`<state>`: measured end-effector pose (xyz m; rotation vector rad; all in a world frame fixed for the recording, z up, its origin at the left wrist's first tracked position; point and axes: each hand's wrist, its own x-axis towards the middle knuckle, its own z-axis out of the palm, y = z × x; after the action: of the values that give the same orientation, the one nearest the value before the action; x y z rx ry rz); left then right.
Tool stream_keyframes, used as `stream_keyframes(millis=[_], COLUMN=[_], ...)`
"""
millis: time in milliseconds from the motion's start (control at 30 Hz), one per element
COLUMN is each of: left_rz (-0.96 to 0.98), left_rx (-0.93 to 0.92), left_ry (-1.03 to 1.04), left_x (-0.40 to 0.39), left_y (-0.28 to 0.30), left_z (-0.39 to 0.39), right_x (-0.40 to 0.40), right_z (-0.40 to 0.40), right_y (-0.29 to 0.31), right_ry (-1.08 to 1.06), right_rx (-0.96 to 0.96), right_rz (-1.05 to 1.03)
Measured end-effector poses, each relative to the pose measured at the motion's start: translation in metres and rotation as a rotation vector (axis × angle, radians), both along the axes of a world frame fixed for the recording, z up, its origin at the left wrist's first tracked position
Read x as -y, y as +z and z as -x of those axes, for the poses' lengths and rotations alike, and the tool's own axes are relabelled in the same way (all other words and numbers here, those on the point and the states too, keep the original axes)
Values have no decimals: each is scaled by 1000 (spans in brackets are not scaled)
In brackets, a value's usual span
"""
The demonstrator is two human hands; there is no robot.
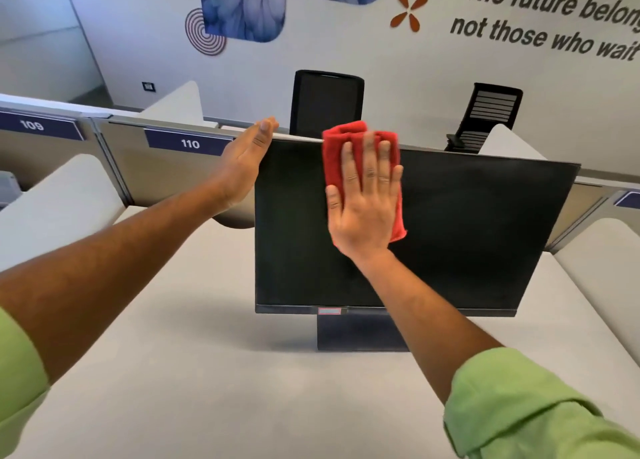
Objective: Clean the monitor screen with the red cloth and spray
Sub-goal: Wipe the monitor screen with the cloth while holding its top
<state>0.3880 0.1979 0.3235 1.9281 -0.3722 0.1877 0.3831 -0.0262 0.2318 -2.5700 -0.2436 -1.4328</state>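
Note:
A black monitor [450, 237] stands on the desk, its screen dark and facing me. My right hand [363, 202] lies flat with fingers spread on a folded red cloth [346, 136], pressing it against the upper left part of the screen. The cloth's top edge reaches just above the monitor's top rim. My left hand [244, 162] is flat against the monitor's upper left corner, fingers together behind or along the side edge. No spray bottle is in view.
The monitor rests on a dark stand [349, 332] on a pale grey desk [194, 372]. Rounded white dividers [59, 195] flank the desk, with a low partition labelled 110 [189, 143] behind. Two black office chairs [325, 102] stand beyond it by the wall.

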Motion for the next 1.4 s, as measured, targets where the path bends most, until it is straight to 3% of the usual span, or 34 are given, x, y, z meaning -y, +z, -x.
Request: stream_keyframes(millis=[367,567,700,800,1033,1167,1233,1400], left_rz=[69,12,-17,-10,66,60,74,44], left_rx=[-22,-28,-3,36,34,-6,-31,-52], left_ry=[-46,-24,-16,-17,-67,-108,-90,-64], left_x=[-8,-10,-10,-8,-6,-10,-15,-20], left_y=[6,1,0,-3,6,8,9,5], left_z=[6,2,0,-1,-3,-1,0,-2], right_x=[-74,-61,-37,-18,-14,-54,-68,-74], right_z=[35,62,67,58,2,-7,0,30], right_y=[-93,-149,-150,-119,-1,7,-8,-76], right_ry=[413,512,593,561,277,177,226,388], right_rx=[-198,-324,-388,-327,-68,-27,-54,-208], right_rz=[450,680,835,759,321,110,123,413])
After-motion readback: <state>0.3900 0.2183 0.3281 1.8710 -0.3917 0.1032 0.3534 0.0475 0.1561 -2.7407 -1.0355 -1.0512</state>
